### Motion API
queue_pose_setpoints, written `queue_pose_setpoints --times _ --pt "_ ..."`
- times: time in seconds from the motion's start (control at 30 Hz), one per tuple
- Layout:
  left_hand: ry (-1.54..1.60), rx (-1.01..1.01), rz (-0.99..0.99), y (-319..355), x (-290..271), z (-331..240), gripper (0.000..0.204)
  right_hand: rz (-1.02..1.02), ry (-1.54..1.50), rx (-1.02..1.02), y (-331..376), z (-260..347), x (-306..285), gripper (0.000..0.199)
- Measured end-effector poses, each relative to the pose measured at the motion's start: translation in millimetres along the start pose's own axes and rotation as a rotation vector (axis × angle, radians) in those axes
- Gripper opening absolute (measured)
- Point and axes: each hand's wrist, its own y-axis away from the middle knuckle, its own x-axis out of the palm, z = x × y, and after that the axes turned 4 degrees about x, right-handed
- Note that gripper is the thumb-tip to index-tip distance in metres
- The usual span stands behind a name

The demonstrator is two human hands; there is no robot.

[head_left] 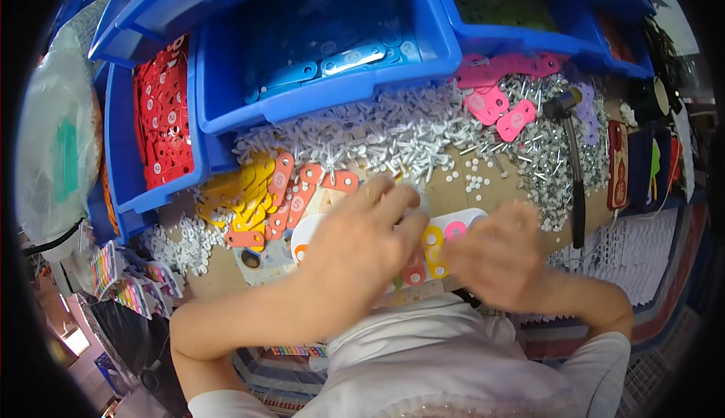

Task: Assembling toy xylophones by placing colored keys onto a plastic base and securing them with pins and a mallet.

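Note:
My left hand (362,240) is over a white rounded board (306,229), its fingers curled downward. What those fingers hold, if anything, is hidden beneath them. Motion blurs my right hand (495,256), which is at the board's right end; its fingers cannot be made out. Between the hands a yellow strip (436,252) with round white studs lies on the board, beside a pink ring-shaped piece (455,229). A coral strip (414,271) shows partly next to the left hand. At the board's left end is an orange piece (300,252).
Blue bins (325,101) line the back, holding blue and red strips (162,116). White plastic rivets (332,135) heap before them, with metal pins (555,176) to the right. A hammer (575,169) lies there. Yellow strips (253,188) and pink strips (516,120) lie loose.

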Motion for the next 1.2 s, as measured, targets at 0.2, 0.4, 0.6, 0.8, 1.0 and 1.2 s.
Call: queue_pose_setpoints --times 0.2,0.4,0.6,0.8,1.0,1.2 --pt "-0.475 0.37 -0.109 -54.0 16.4 38.8 0.015 -0.002 0.113 0.321 -44.9 -50.8 25.0 0.018" --pt "-0.594 0.306 -0.076 -51.2 21.9 38.4 0.019 -0.013 0.1 0.314 -41.4 -51.1 21.9 0.016" --pt "-0.027 0.069 -0.274 -20.7 6.7 34.2 0.024 -0.174 -0.127 0.485 -17.9 -41.6 -2.9 0.014" --pt "0.278 0.134 -0.249 -9.0 29.8 0.6 0.032 -0.088 -0.308 0.517 8.7 -15.4 -15.0 0.024" --pt "-0.01 0.244 -0.254 -13.0 40.9 -9.2 0.037 -0.156 -0.234 0.47 14.5 -11.0 -7.3 0.015" --pt "-0.07 0.331 -0.213 -9.1 43.5 -10.9 0.049 -0.185 -0.159 0.298 20.2 -15.7 -3.0 0.017"
